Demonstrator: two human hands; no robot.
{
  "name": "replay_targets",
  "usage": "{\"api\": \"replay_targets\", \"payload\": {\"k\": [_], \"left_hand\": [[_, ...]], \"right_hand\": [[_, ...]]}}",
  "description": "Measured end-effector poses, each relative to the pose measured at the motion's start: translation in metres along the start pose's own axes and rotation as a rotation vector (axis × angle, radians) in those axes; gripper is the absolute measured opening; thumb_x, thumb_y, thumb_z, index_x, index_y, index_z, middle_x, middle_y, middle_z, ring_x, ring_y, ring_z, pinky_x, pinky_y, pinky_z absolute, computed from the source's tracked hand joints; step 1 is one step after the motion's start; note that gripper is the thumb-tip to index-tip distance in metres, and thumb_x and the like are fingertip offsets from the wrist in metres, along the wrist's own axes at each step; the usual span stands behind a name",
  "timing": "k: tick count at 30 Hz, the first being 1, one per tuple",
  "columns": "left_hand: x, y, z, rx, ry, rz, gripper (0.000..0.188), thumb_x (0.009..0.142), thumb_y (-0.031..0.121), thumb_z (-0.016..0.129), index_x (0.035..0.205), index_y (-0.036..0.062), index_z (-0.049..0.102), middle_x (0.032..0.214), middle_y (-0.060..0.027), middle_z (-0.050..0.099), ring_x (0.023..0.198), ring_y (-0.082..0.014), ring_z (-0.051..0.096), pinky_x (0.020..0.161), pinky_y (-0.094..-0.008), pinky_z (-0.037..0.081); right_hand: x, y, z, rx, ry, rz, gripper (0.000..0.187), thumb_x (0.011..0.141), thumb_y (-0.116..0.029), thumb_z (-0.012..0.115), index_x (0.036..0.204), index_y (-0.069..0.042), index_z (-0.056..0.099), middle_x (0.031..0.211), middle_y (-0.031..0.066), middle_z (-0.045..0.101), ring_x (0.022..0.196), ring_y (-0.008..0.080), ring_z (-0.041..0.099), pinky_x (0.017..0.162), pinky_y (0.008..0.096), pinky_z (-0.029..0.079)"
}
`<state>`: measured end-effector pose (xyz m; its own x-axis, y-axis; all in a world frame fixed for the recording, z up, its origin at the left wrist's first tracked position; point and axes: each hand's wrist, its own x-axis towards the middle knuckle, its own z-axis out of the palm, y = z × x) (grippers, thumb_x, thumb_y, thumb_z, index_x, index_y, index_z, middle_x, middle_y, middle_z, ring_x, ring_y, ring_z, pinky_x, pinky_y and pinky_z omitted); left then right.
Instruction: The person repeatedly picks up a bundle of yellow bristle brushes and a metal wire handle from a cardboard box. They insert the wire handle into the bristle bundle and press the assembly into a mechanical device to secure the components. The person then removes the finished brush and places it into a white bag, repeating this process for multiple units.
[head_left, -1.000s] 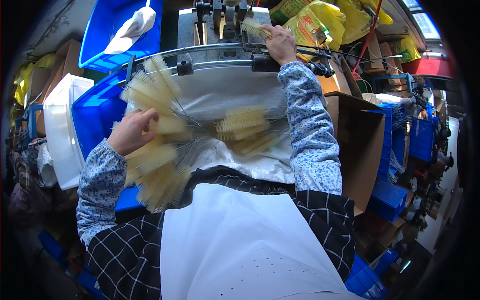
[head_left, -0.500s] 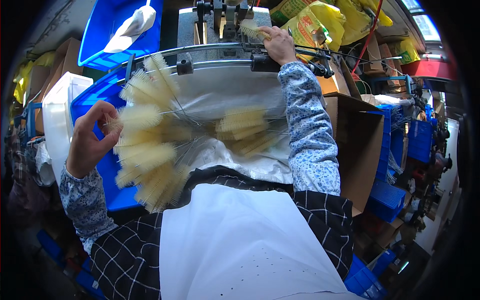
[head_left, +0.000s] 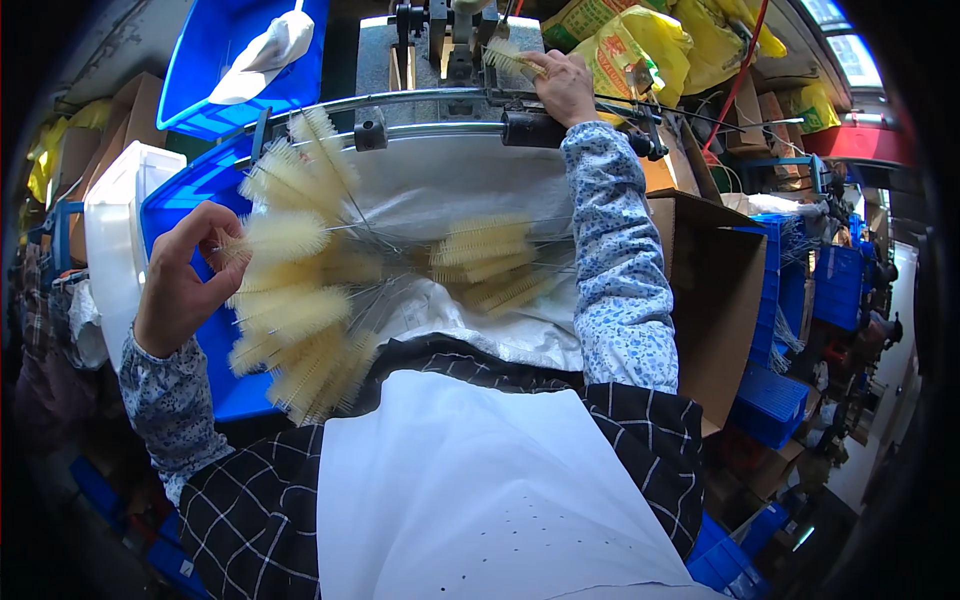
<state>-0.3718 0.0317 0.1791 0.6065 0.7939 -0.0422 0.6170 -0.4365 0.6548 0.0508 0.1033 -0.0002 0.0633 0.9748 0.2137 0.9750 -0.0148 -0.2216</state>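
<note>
Cluttered workshop — yellow sacks [head_left: 640, 45] behind; left hand [head_left: 185, 275] pinching cream brush [head_left: 285, 235].

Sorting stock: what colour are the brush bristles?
Pale yellow bristles, clearest in the head view.

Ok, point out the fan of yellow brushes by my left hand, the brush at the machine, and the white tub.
Fan of yellow brushes [head_left: 290, 300], head view, bristle heads.
Brush at the machine [head_left: 508, 58], head view, bristles.
White tub [head_left: 115, 230], head view, side wall.

Brush workshop: machine [head_left: 450, 40], stacked crates [head_left: 800, 290]
</note>
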Motion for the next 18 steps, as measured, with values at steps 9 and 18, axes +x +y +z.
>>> {"api": "replay_targets", "payload": {"k": [9, 18], "left_hand": [[0.011, 0.006, 0.003, -0.020, -0.015, 0.048, 0.019, 0.067, 0.000, 0.062, 0.083, 0.0034, 0.051, 0.070, -0.0025, 0.049, 0.058, -0.0105, 0.048, 0.057, -0.0227, 0.042], [0.009, 0.006, 0.001, 0.005, 0.009, 0.047, 0.020, 0.067, 0.000, 0.062, 0.083, 0.0037, 0.050, 0.071, -0.0025, 0.049, 0.060, -0.0107, 0.048, 0.057, -0.0228, 0.042]], "right_hand": [[0.019, 0.017, 0.017, -0.222, 0.172, -0.174, 0.032, 0.080, -0.019, 0.052, 0.111, -0.027, 0.055, 0.110, -0.0017, 0.051, 0.109, 0.0205, 0.039, 0.090, 0.0402, 0.025], [-0.018, 0.032, -0.010, -0.074, 0.160, 0.234, 0.042, 0.074, -0.029, 0.059, 0.112, -0.013, 0.053, 0.108, 0.0071, 0.055, 0.106, 0.0242, 0.046, 0.086, 0.0470, 0.032]]}}
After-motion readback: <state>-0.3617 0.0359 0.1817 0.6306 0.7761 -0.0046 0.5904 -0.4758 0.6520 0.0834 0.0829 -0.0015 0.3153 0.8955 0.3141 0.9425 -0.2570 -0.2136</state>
